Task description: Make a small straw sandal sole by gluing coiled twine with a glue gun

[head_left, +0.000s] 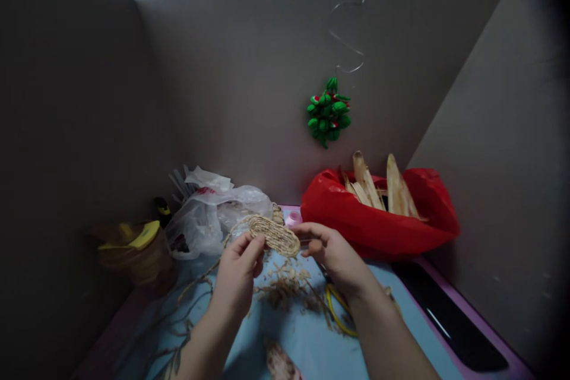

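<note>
A flat oval coil of braided straw (276, 238) is held up over the table, tilted, with its rows lying side by side. My left hand (243, 261) pinches its left end between thumb and fingers. From that end a loose length of straw braid (196, 285) trails down to the left. At the coil's right end is my right hand (332, 252), its index fingertip against the edge and its fingers curled. A thin line shows near its thumb, too faint to name.
Straw scraps (289, 288) and yellow-handled scissors (341, 314) lie on the blue table cover (320, 344). Behind stand a clear plastic bag (200, 225) and a red bag (356, 231) of dried husks. A black phone-like slab (449, 314) lies right. A green ornament (328, 113) hangs behind.
</note>
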`<control>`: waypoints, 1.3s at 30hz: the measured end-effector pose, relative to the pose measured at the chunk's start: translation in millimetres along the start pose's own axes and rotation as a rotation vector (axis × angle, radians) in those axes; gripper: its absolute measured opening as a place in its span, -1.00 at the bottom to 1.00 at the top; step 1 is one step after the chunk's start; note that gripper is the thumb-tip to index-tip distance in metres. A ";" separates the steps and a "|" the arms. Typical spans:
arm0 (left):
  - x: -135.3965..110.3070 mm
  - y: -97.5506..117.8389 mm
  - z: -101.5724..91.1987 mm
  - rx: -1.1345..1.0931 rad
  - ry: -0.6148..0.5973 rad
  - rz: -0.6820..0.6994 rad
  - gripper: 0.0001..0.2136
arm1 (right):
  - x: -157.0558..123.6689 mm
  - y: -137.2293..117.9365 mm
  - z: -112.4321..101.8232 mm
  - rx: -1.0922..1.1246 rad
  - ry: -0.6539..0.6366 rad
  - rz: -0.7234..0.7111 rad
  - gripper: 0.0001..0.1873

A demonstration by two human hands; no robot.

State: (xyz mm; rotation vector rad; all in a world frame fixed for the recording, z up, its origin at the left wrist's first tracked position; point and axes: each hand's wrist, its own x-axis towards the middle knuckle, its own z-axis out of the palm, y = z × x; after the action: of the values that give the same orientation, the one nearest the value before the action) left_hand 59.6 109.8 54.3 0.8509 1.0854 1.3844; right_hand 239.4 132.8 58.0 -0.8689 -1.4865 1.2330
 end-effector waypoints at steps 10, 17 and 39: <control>0.3 3.4 -2.6 0.007 0.022 0.036 -0.68 | -4.8 -13.3 -42.3 0.259 0.797 -0.334 -0.64; -2.3 3.7 -2.9 0.054 -0.005 0.041 -0.68 | -11.2 -15.7 -27.1 0.221 0.673 -0.216 -0.66; -6.2 5.1 -3.2 0.495 -0.163 0.221 -0.72 | -14.2 -19.5 -15.6 -0.333 0.342 -0.252 -0.85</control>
State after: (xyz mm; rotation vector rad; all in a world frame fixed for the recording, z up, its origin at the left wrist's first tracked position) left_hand 55.7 103.5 58.7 1.4535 1.2544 1.2104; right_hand 259.3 119.3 73.7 -1.0162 -1.4848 0.6248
